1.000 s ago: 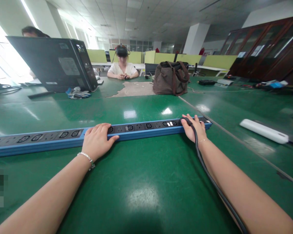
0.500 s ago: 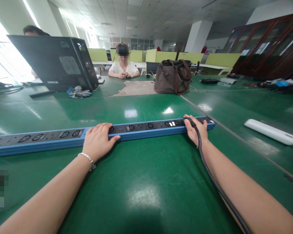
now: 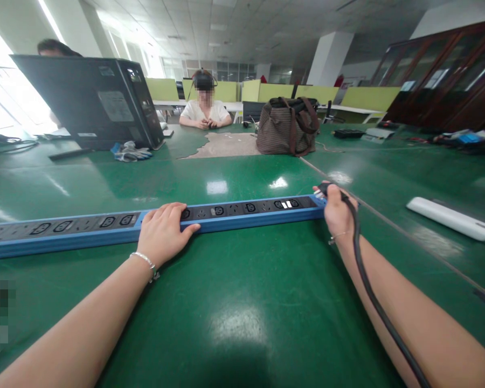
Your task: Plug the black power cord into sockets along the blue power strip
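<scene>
A long blue power strip (image 3: 246,218) with a row of black sockets lies across the green table. My left hand (image 3: 164,231) rests over its middle, fingers on the far side and thumb on the near edge, gripping it. At the strip's right end, my right hand (image 3: 337,213) holds a black plug (image 3: 327,188) whose metal prongs point left, just above the strip and out of the sockets. From the plug a thick black cable (image 3: 367,285) runs down over my right forearm. Two small white labels sit between sockets left of my right hand.
The green table (image 3: 242,291) also bears a white bar-shaped device (image 3: 450,218) at right, a black computer case (image 3: 92,102) and gloves (image 3: 131,152) at back left, and a brown bag (image 3: 286,126). A person in white (image 3: 205,113) sits opposite; another is partly hidden behind the case.
My right hand has moved right with the plug, which has come away from the strip's socket area and now shows its prongs. My left hand has stayed put.
</scene>
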`<control>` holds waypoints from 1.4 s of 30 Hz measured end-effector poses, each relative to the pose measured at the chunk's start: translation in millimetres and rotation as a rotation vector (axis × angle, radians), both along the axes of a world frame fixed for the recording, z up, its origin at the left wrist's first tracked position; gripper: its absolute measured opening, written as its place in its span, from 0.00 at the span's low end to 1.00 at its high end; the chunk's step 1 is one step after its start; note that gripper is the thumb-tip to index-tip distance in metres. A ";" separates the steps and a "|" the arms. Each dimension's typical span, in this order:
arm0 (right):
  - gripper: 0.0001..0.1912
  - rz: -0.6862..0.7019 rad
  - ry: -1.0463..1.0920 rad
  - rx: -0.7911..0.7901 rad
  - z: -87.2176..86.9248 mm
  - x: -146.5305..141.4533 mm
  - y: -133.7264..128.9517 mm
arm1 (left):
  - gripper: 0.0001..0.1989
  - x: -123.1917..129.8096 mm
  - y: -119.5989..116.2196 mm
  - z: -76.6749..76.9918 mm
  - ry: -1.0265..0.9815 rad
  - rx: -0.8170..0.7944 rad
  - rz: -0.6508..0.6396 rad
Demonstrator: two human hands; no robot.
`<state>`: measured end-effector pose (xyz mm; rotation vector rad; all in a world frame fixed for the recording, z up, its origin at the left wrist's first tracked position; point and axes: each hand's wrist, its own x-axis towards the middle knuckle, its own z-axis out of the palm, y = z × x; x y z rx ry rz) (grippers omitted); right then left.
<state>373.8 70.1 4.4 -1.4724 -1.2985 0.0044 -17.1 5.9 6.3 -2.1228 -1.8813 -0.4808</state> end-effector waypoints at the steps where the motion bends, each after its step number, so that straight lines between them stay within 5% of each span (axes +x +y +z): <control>1: 0.27 0.001 0.083 0.024 3.4 1.2 -0.4 | 0.29 0.1 -0.1 0.0 0.002 0.002 0.000; 7: 0.26 0.053 0.067 0.006 4.5 -5.3 -1.4 | 0.29 1.3 -1.1 0.5 0.014 0.009 0.008; 14: 0.24 0.324 -0.094 -0.150 6.2 -71.1 -11.5 | 0.29 2.0 -1.0 0.8 -0.003 0.010 0.000; 19: 0.23 0.301 -0.264 -0.163 6.2 -95.5 -18.4 | 0.28 2.7 -1.5 1.2 -0.012 0.012 -0.006; 31: 0.21 0.176 -0.322 -0.269 2.2 -105.2 -17.0 | 0.27 3.5 -2.3 0.9 -0.001 0.038 -0.008; 42: 0.21 0.077 -0.500 -0.207 0.9 -115.2 -31.1 | 0.27 3.3 -2.2 0.9 -0.002 0.036 -0.001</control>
